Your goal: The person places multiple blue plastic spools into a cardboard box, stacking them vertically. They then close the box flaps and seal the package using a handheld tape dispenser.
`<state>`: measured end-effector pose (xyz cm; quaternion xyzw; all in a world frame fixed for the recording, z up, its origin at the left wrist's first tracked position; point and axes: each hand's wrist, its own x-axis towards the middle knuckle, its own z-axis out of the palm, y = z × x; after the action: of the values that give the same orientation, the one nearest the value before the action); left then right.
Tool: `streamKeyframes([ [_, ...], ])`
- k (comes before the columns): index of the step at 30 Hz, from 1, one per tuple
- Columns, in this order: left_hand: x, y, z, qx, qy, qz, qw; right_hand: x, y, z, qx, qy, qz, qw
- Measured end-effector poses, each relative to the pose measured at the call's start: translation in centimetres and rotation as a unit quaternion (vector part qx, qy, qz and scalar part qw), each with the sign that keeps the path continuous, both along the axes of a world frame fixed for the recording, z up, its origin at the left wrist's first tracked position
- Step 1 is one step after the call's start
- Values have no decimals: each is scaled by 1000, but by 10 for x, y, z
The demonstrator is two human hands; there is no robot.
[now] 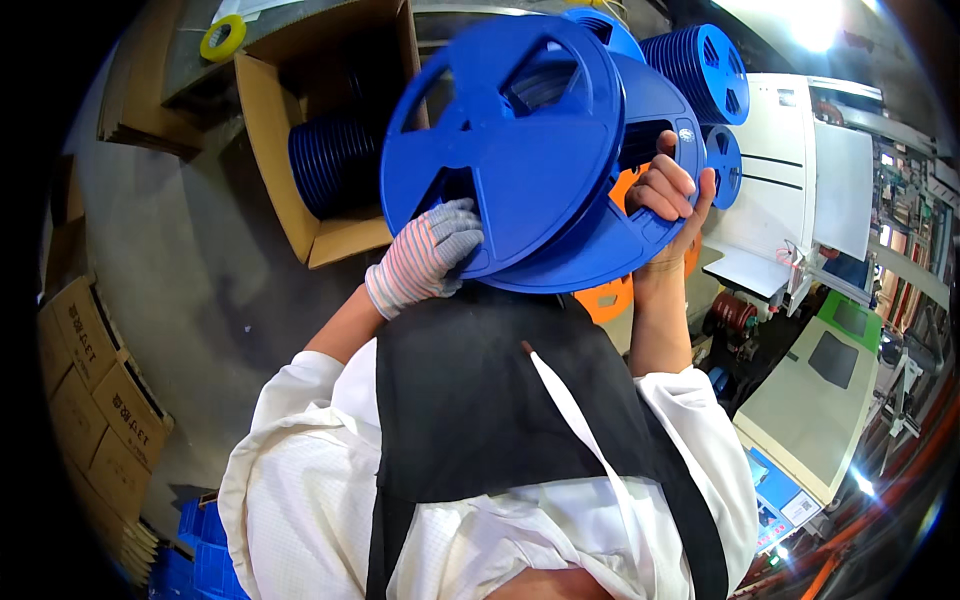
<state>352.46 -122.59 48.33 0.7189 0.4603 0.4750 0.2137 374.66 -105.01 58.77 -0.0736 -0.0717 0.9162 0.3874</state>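
Observation:
A stack of large blue plastic reels is held up in front of my chest, the nearest one facing me with wedge-shaped cut-outs. My left hand, in a striped knit glove, grips the lower left of the front reel, fingers hooked into a cut-out. My bare right hand holds the right side of a reel behind it, fingers bent through an opening and thumb at the rim. Left of the stack, an open cardboard box contains several more blue reels standing on edge.
Stacked blue reels and orange reels stand behind the held ones. A roll of yellow tape lies at the upper left. Closed cartons are piled at the lower left. A machine with a beige cover is on the right.

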Motion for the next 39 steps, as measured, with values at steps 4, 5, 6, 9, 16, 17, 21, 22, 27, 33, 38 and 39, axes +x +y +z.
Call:
streamKeyframes([
  [4, -23, -5, 21, -287, -169, 64, 941, -23, 12, 7, 12, -233, -65, 970],
  [5, -29, -9, 24, -278, -363, 82, 886, -24, 14, -1, 23, -251, -37, 967],
  [6, -37, -9, 26, -256, -540, 94, 797, -24, 15, -8, 35, -268, -11, 963],
  [9, -66, -19, 23, -204, -763, 76, 609, -17, -7, -14, 14, -401, -38, 915],
  [16, -103, -71, -27, -152, -801, 158, 556, 19, -30, -31, 15, -504, -97, 858],
  [17, -106, -72, -25, -143, -805, 148, 557, 23, -31, -32, 9, -507, -97, 857],
  [21, -112, -68, -15, -151, -792, 159, 570, 23, -33, -33, 14, -507, -94, 857],
  [22, -114, -67, -15, -151, -789, 152, 577, 22, -34, -33, 19, -510, -97, 855],
  [27, -103, -45, -14, -213, -709, 149, 656, 31, -32, -30, 62, -431, -136, 890],
  [33, -69, -41, -17, -295, -451, 292, 791, 56, -35, -33, 72, -245, -179, 950],
  [38, -58, -60, -31, -161, -441, 235, 851, 50, -41, -34, 31, -111, -136, 984],
  [39, -55, -58, -18, -149, -411, 239, 867, 43, -42, -34, 24, -97, -128, 987],
])
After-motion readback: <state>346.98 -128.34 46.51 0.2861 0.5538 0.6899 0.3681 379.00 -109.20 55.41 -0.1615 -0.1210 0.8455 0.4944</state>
